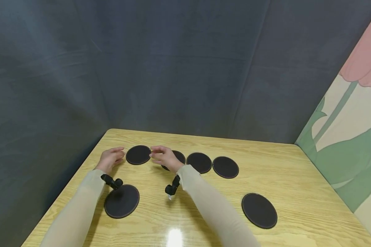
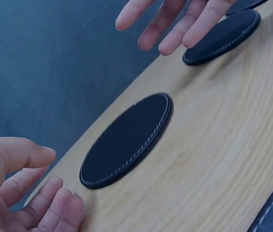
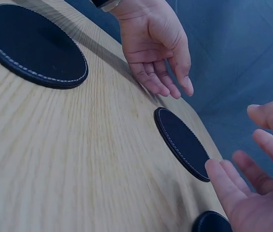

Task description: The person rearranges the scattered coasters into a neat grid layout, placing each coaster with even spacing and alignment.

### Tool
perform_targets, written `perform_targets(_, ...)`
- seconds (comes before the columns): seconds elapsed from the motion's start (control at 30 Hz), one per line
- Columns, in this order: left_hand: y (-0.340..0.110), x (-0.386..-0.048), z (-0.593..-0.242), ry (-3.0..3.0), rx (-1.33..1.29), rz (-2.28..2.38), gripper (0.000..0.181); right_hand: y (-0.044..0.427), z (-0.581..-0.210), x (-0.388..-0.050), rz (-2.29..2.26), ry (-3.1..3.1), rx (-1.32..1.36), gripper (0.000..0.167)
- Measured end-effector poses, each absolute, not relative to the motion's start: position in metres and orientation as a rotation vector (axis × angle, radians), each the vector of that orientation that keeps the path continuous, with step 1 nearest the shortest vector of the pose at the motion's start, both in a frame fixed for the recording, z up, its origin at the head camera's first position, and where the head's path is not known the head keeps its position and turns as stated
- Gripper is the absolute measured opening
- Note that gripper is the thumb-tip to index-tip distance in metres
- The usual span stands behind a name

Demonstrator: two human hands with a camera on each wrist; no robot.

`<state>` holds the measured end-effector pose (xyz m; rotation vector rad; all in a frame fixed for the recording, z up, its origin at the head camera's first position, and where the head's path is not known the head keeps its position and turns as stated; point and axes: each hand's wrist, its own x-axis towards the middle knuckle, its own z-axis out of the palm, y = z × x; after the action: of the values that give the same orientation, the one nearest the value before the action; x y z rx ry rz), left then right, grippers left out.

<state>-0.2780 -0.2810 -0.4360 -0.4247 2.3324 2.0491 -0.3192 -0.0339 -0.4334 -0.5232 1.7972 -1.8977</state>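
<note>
A round black coaster with a stitched rim lies flat at the table's far left, between my two hands. To its left is my left hand, fingers loosely bent and holding nothing. My right hand hovers on the coaster's other side, partly over a second coaster, with its fingers spread and nothing in them. In the left wrist view the coaster sits apart from the left fingertips. The right wrist view has the same coaster close to the right fingertips; whether they touch is hard to tell.
Two more coasters, one in the middle and one beside it, continue the back row. Another coaster lies under the left wrist, and one at the front right. Dark cloth hangs behind the wooden table.
</note>
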Motion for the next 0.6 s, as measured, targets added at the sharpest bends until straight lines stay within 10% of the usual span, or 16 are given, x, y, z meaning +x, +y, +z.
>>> perform_targets(0.6, -0.284, -0.284, -0.435, 2.325, -0.461, 1.940, 0.057, -0.062, -0.442, -0.320, -1.864, 1.875, -0.318, 0.058)
